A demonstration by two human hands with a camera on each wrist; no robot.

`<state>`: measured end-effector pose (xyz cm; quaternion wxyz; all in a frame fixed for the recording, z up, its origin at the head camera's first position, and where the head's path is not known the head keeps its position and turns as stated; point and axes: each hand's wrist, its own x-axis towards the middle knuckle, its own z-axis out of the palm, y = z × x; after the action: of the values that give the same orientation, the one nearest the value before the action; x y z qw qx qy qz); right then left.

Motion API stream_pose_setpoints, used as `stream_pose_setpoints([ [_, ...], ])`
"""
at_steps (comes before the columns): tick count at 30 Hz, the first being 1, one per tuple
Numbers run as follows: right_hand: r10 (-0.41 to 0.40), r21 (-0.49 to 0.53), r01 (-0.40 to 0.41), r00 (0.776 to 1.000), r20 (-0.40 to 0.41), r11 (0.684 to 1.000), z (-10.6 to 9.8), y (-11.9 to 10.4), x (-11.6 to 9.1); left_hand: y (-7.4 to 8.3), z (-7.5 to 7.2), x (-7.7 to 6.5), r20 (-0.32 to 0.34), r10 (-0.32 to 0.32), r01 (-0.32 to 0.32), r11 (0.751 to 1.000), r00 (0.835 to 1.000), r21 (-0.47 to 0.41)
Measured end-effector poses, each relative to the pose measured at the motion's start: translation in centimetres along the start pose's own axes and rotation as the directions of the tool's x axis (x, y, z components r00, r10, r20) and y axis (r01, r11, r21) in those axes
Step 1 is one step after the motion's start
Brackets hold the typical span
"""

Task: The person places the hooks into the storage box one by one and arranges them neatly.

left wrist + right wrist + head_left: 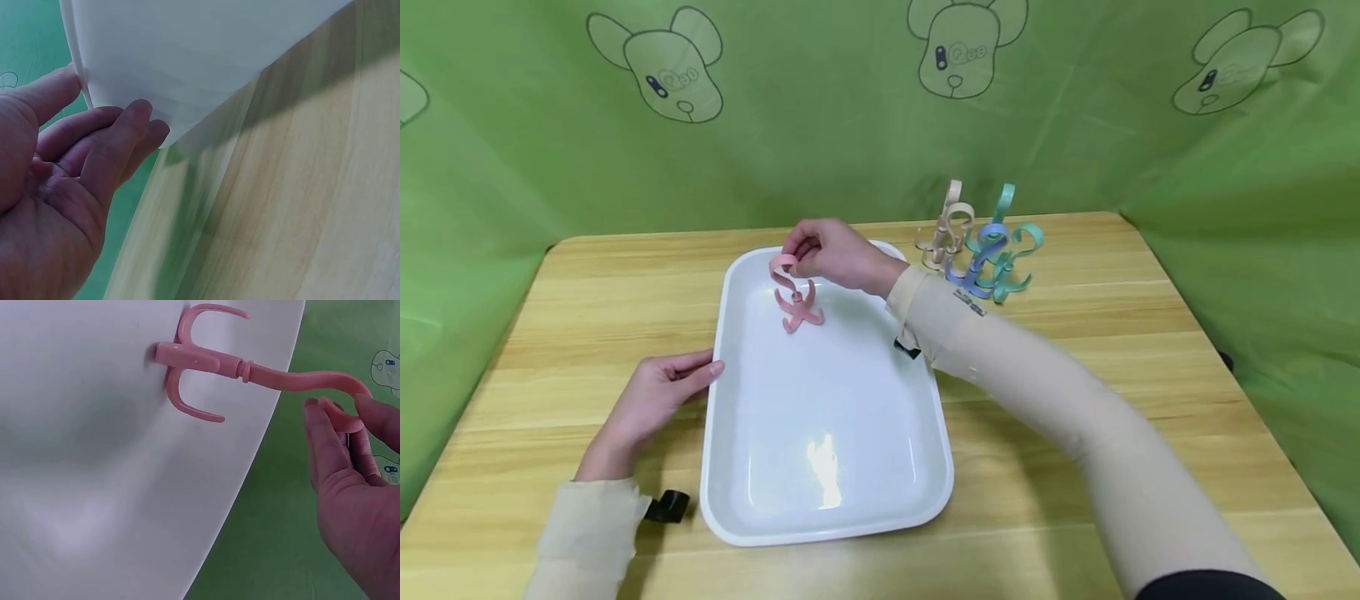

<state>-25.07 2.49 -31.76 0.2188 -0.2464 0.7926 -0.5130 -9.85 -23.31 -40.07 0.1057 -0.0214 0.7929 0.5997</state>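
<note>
A pink rotating hanger hook, with a curved top and several upturned prongs, stands at the far left part of the white tray. My right hand pinches its curved top between thumb and fingers. In the right wrist view, the prongs of the pink hook sit right at the tray's floor. At the tray's left side, my left hand holds the rim, thumb over the edge. The left wrist view shows the fingers of that hand curled against the tray's outer wall.
Several more hanger hooks stand close together at the table's back right: beige hooks, a blue hook and teal hooks. My right forearm passes just in front of them. A green curtain hangs behind the wooden table.
</note>
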Motion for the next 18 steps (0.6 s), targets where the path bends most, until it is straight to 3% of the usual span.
stream_pose_setpoints([
  [10,0.023,-0.032,-0.022,0.999,0.034,0.999,-0.8,0.5,0.0,0.0,0.0,0.2,0.012,-0.002,0.002,1.000,1.000,-0.003],
  [18,0.015,-0.002,-0.015,0.999,0.028,1.000,-2.2,0.4,-1.2,0.0,-0.1,-0.1,0.006,-0.007,0.007,1.000,1.000,-0.002],
])
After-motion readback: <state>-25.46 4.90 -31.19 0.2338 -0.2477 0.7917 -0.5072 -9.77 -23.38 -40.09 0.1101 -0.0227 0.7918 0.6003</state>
